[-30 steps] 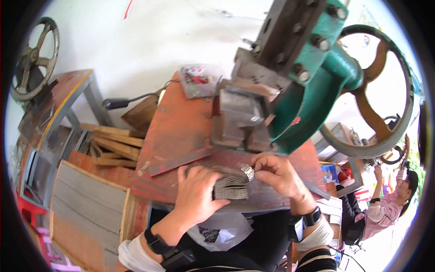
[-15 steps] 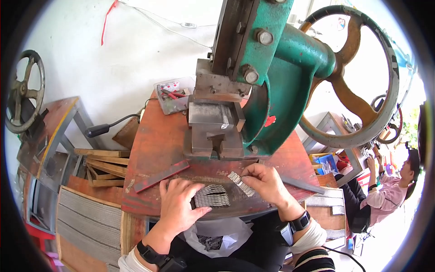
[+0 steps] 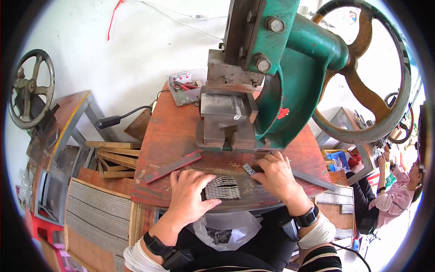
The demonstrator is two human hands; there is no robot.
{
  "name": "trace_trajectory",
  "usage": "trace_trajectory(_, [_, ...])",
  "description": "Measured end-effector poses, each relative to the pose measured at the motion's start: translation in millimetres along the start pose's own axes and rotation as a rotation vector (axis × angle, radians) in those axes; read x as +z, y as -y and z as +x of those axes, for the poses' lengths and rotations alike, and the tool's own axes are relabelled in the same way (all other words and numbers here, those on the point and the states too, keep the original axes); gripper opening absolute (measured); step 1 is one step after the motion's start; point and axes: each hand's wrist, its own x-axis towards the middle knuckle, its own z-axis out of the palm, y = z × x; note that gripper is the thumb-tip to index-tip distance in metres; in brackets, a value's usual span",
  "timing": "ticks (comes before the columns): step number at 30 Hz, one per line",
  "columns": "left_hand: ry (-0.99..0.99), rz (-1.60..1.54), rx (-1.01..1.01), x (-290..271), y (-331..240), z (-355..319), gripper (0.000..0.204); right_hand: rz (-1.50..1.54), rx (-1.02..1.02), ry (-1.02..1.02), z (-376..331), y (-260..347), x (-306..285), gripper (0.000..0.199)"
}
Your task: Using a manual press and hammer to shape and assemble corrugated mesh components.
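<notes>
Left hand (image 3: 189, 196) spread flat, pinning a fanned stack of thin metal strips (image 3: 221, 188) on the red workbench (image 3: 170, 131); right hand (image 3: 276, 174) pinching a small strip bundle (image 3: 248, 169) just before the green press (image 3: 290, 77).

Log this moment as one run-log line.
left hand: flat beside stack of metal strips | right hand: fingers pinching small metal strip | place: red bench before green press
</notes>
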Motion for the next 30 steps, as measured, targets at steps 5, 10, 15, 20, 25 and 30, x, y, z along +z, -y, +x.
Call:
trace_trajectory(5, [-0.011, 0.214, -0.078, 1, 2, -5, 0.062, -0.109, -0.003, 0.119, 22, 20, 21, 0.030])
trace_trajectory(10, [-0.229, 0.232, -0.006, 30, -12, 6, 0.050, 0.242, -0.113, 0.030, 16, -14, 18, 0.045])
trace_trajectory(15, [-0.229, 0.148, -0.022, 38, -16, 3, 0.050, 1.031, 0.077, 0.015, 21, 0, -15, 0.030])
trace_trajectory(20, [-0.284, 0.154, -0.118, 47, -5, -12, 0.045, 1.086, -0.224, 0.380, 33, 162, -22, 0.020])
trace_trajectory(25, [-0.287, 0.248, -0.321, 40, -24, -1, 0.049, 1.118, -0.425, 1.151, -14, 306, -71, 0.068])
trace_trajectory(30, [-0.215, 0.174, -0.254, 18, -27, -5, 0.053, 0.675, -0.934, 0.334, 16, 237, -57, 0.041])
